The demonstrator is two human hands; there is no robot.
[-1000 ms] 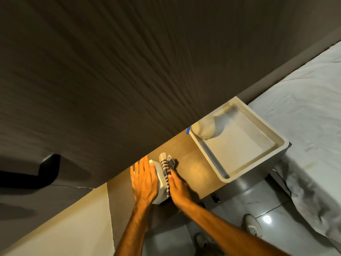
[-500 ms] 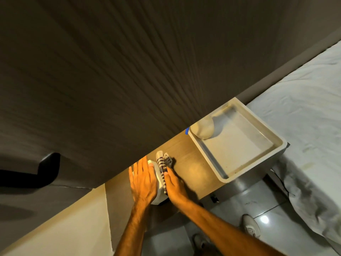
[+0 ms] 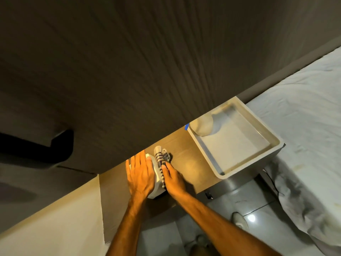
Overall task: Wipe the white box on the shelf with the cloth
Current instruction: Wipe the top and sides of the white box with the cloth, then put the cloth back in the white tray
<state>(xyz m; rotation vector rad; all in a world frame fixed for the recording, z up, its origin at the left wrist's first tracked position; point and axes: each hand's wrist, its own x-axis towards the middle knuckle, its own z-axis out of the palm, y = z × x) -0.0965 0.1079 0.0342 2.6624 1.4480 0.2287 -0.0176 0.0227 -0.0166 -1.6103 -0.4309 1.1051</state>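
Since half a second before, little had moved: both hands sat on the box as they had, the right hand [image 3: 174, 180] perhaps a touch nearer along the cloth. Left hand [image 3: 141, 174] lay flat on top of the white box [image 3: 156, 189], fingers straight and slightly spread, tips reaching the box's far edge. Right hand pressed the striped cloth [image 3: 160, 163] against the box's right side, fingers extended together, not pinching; the cloth bunched just beyond the right fingertips on the wooden shelf [image 3: 186, 163]. The box stood on the shelf under the left palm. Right of the right fingers, apart from them, sat a square white tray [image 3: 273, 145] holding a pale round object [image 3: 202, 124].
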